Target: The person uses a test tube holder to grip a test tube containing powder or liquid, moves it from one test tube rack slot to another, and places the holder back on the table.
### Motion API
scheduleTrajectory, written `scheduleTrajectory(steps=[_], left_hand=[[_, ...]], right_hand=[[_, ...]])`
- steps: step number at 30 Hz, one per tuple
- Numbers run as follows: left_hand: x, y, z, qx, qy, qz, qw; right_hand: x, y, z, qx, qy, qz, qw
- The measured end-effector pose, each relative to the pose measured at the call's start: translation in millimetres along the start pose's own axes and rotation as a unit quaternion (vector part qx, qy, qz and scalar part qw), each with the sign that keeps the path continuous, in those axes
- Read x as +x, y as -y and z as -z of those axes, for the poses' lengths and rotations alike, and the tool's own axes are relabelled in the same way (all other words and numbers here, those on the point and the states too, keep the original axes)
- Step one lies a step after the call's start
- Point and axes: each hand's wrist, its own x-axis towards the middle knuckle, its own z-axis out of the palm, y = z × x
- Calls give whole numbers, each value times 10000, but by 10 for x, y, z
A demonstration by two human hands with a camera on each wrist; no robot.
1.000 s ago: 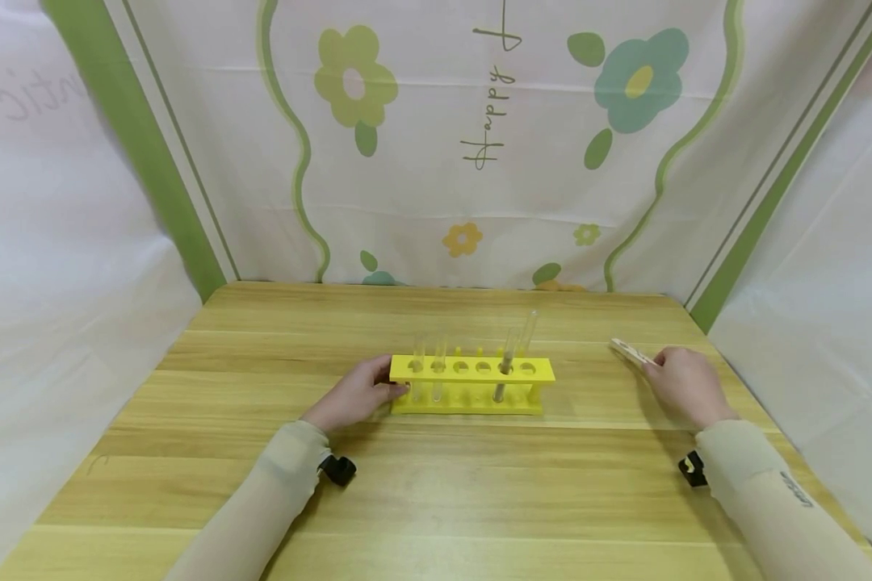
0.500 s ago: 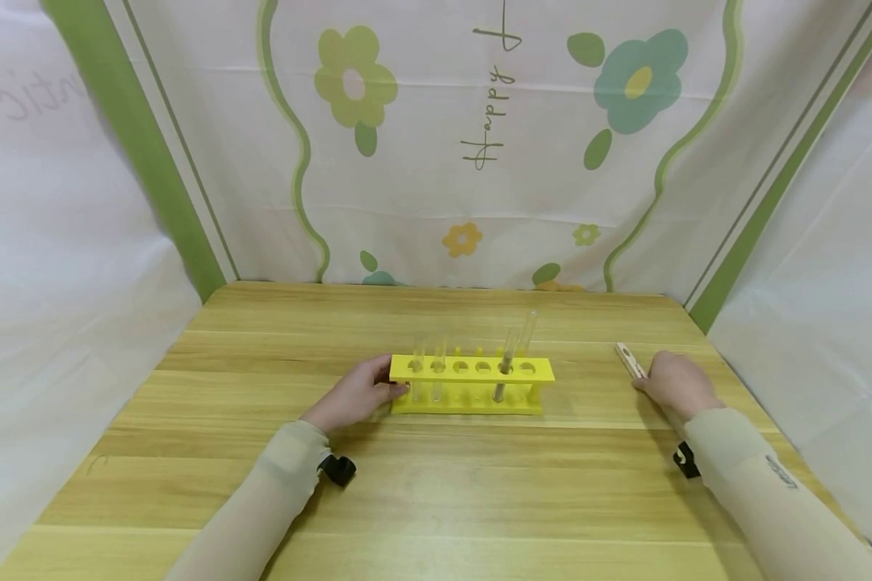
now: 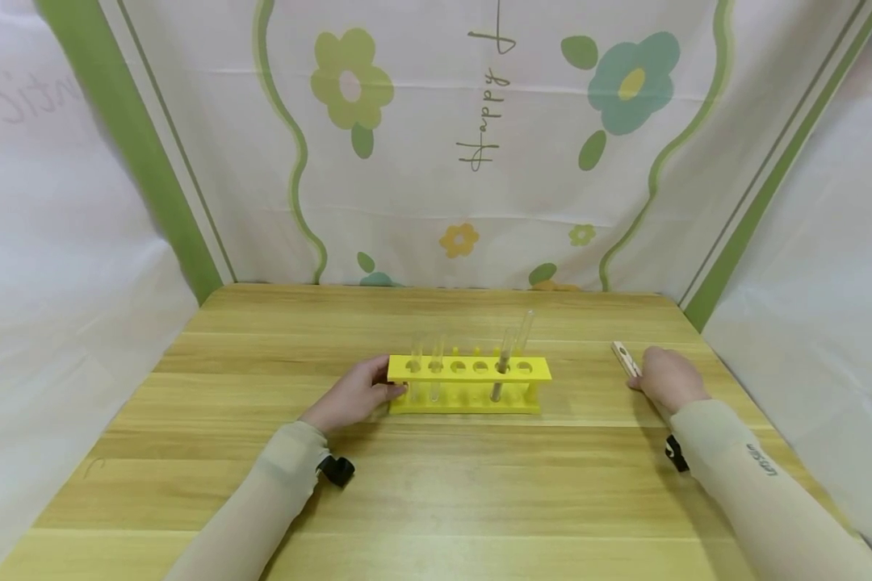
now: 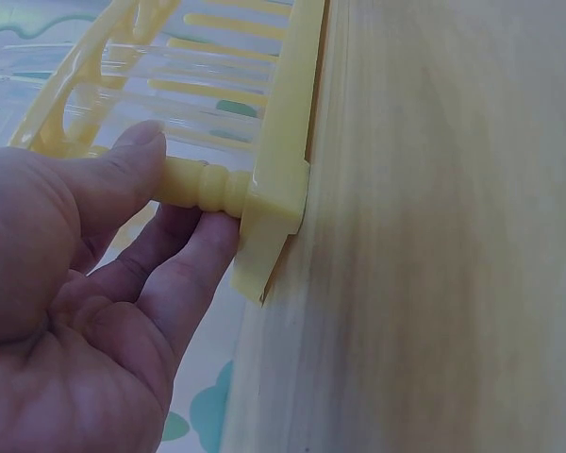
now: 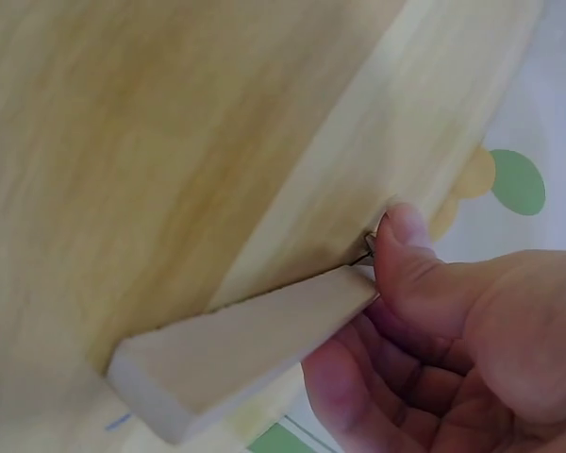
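Observation:
A yellow test tube rack (image 3: 469, 369) stands upright mid-table. My left hand (image 3: 356, 395) grips its left end post (image 4: 179, 181) between thumb and fingers. Two clear test tubes (image 3: 437, 349) sit in the left holes. Toward the right, another test tube (image 3: 505, 351) has dark contents. A clear tube (image 3: 526, 329) rises behind the rack's right end, its lower part hidden. Right of the rack, my right hand (image 3: 668, 378) pinches a wooden test tube holder (image 3: 623, 355). The right wrist view shows the holder's pale block (image 5: 245, 349) low over the tabletop, with a bit of wire by the thumb.
The wood-grain table (image 3: 436, 492) extends in front of the rack and to both sides. A floral curtain (image 3: 407, 177) hangs along the back edge, with white cloth (image 3: 73, 242) at the sides. Black wrist mounts (image 3: 337, 470) sit below both hands.
My right hand has moved slightly left, and the wooden holder has swung to point more directly away from me. My left hand keeps its grip on the rack. The view has shifted slightly.

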Motion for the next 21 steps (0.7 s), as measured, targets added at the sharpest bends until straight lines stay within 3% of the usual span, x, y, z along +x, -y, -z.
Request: scheduleTrajectory(steps=[12,21], left_hand=[[-6,-2,-3,117,-88,-138,9998],[-1,-7,-37,11,-6,-129,9999]], right_hand=[[41,3,0,-28,-15,-125,9999],[-45,-64,6,49,-103,63,9999]])
